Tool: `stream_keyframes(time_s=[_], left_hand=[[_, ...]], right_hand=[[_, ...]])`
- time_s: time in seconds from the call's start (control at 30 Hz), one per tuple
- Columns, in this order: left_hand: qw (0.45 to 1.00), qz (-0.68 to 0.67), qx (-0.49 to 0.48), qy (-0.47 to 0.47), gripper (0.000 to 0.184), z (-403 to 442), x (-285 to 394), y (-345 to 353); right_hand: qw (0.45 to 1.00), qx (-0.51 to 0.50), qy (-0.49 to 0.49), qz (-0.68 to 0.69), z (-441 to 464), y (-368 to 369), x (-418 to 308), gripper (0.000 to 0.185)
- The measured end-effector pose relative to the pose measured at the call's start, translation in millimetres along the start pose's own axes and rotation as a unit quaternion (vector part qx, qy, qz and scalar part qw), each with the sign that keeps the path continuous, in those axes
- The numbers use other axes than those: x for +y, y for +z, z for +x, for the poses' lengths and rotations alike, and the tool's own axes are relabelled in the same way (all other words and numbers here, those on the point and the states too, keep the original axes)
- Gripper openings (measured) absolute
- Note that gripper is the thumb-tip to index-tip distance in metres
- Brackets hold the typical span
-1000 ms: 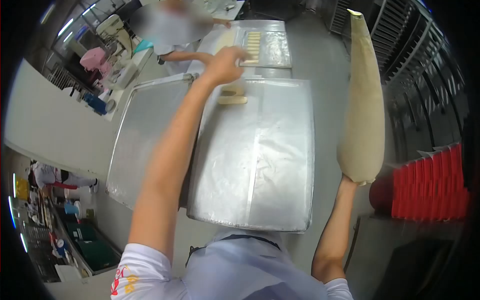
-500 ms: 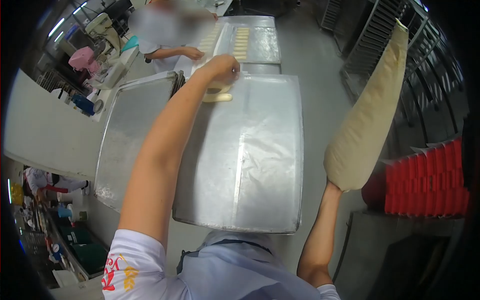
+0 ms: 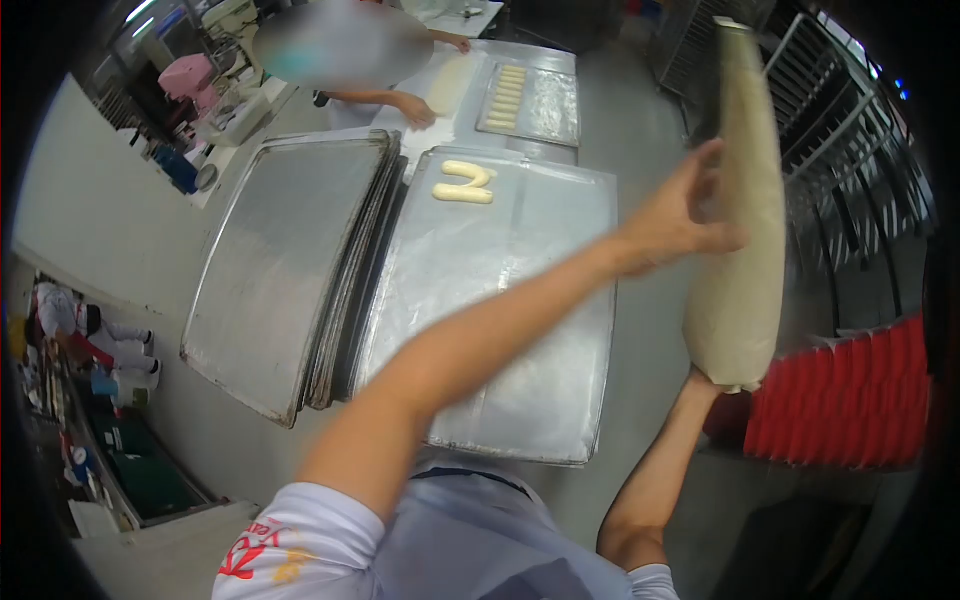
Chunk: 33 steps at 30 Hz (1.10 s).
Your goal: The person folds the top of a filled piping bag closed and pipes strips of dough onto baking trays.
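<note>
A long beige piping bag [image 3: 742,300] stands upright at the right with its metal tip pointing up. My right hand [image 3: 704,383] grips its wide lower end, most of the fingers hidden by the bag. Reaching across from the left, my left hand [image 3: 692,212] is at the bag's left side with fingers and thumb apart; whether it touches the bag is unclear. Two pale pieces of batter, a curved one [image 3: 482,176] and a straight strip [image 3: 463,195], lie at the far left of the lined metal tray [image 3: 510,300] before me.
Stacked metal trays [image 3: 280,270] stand at the left. Beyond are a coworker's hand [image 3: 415,110] on a white sheet [image 3: 400,128] and a tray [image 3: 553,108] with several pale strips. Red stacked crates [image 3: 840,400] and a metal rack [image 3: 830,110] are at the right.
My left hand has moved from the far left of the lined tray rightward to the bag, uncovering the batter pieces. The bag has swung from a rightward tilt to upright.
</note>
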<state>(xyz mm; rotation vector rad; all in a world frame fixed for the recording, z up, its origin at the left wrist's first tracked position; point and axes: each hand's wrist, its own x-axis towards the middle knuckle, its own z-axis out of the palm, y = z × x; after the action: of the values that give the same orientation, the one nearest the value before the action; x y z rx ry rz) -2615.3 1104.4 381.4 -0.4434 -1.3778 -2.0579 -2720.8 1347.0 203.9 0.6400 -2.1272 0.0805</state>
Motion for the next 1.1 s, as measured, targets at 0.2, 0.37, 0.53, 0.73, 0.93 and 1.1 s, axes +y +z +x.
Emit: stream_keyframes(time_s=[0.2, 0.37, 0.53, 0.73, 0.93, 1.1], left_hand=[[0.899, -0.276, 0.316, -0.124, 0.059, -6.4, -9.9, -10.1], [0.927, -0.258, 0.263, 0.072, 0.058, -17.8, -106.9, -73.4], [0.82, -0.425, 0.36, -0.13, 0.063, -26.1, -51.4, -75.8], [0.791, -0.463, 0.366, -0.163, 0.065, -31.7, -64.2, -86.5], [0.79, -0.464, 0.369, -0.159, 0.066, -31.8, -72.7, -96.0], [0.779, -0.462, 0.388, -0.173, 0.064, -30.9, -64.7, -98.3]], right_hand=[[0.63, 0.076, 0.335, 0.696, 62.6, -20.7, 24.7, 0.032], [0.371, -0.009, 0.38, 0.847, 102.0, -42.3, 15.8, 0.037], [0.347, -0.005, 0.396, 0.851, 118.2, -44.1, 13.7, 0.041], [0.377, -0.063, 0.354, 0.854, 123.6, -39.0, 20.3, 0.044], [0.363, -0.098, 0.327, 0.867, 130.1, -43.4, 10.9, 0.046], [0.354, -0.1, 0.33, 0.869, 133.3, -43.9, 5.1, 0.046]])
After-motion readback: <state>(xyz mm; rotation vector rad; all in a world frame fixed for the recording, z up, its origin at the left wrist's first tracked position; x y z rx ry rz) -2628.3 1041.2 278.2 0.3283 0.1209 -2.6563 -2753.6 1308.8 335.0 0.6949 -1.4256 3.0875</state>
